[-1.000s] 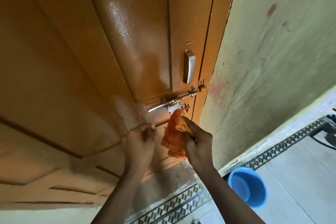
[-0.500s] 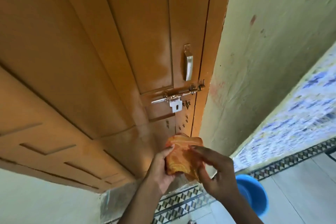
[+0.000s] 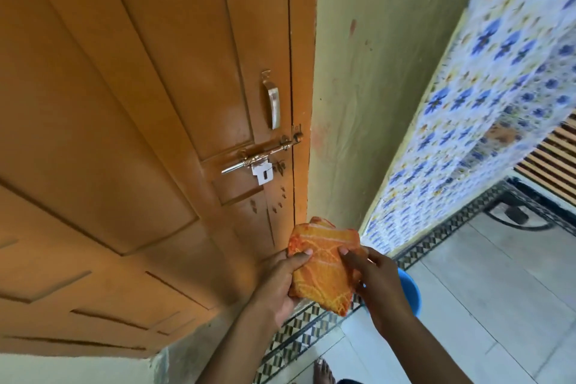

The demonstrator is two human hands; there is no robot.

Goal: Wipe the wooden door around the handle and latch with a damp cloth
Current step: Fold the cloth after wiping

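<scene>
The orange-brown wooden door fills the left of the head view. A curved metal handle is fixed near its right edge, with a sliding metal latch and its white hasp plate just below. A folded orange patterned cloth is held low, in front of the door's bottom right corner and well below the latch. My left hand grips the cloth's left side with the thumb on top. My right hand holds its right side with the fingers on it.
A pale green wall stands right of the door frame. A blue-flowered curtain hangs further right. A blue bucket sits on the tiled floor behind my right hand. My bare foot shows at the bottom edge.
The cloth has come down from just under the latch. My left hand left the door and took the cloth's left side; both hands hold it now. The view swung right.
</scene>
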